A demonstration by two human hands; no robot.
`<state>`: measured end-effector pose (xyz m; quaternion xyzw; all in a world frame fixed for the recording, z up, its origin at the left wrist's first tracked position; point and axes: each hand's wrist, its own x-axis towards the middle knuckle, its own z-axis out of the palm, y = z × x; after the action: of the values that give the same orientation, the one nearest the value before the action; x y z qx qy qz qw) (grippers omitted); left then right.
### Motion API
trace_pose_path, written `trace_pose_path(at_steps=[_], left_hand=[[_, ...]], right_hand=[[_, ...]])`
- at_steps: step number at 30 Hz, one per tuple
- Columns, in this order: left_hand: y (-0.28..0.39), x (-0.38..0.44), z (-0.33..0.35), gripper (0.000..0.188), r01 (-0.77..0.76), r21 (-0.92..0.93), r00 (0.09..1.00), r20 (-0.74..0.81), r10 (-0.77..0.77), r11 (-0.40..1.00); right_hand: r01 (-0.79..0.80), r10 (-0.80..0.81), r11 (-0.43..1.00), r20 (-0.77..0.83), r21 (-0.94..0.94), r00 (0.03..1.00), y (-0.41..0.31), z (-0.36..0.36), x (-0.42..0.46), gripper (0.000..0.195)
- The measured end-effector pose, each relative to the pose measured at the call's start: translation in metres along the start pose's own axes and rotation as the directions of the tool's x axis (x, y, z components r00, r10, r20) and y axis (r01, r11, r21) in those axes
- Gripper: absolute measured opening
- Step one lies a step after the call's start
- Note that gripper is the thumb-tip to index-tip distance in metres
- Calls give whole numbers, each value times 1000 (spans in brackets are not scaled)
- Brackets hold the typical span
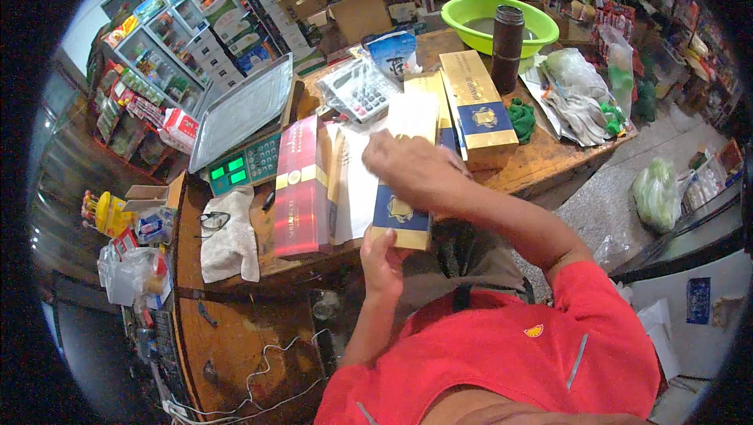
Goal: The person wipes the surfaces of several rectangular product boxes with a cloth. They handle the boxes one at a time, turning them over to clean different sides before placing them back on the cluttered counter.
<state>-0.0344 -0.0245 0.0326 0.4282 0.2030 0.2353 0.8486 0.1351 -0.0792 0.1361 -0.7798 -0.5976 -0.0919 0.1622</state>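
My left hand (383, 263) holds the near end of a gold and navy carton (402, 216), its thumb on the top edge. Across the upper middle of that carton lies my right hand (412, 169), blurred, with fingers curled; whether it grips the carton is unclear. A red and pink carton (297, 189) lies to the left, beside white paper sheets (356, 195). To the right are another gold and navy carton (479, 107) and, partly hidden, a further gold one (426, 85). A calculator (360, 92) in clear plastic lies beyond the hands.
A counter scale (244, 113) with a metal tray and green displays stands left, near eyeglasses (215, 222) on a cloth (235, 254). Behind are a dark flask (507, 48) and a green basin (544, 22). Gloves (579, 110) and plastic bags lie at the right end.
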Motion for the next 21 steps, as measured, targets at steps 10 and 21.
trace_pose_path(at_steps=[10, 21], left_hand=[[4, -2, 3, 44, 22, -15, 1000, -15, -22, 1000], [12, 1, 6, 45, -37, 32, 999, 34, 36, 999]], right_hand=[[218, -221, 953, -7, 211, 975, -19, -9, -23, 21], [-148, 150, 989, -240, 29, 959, 57, 1, 21, 14]])
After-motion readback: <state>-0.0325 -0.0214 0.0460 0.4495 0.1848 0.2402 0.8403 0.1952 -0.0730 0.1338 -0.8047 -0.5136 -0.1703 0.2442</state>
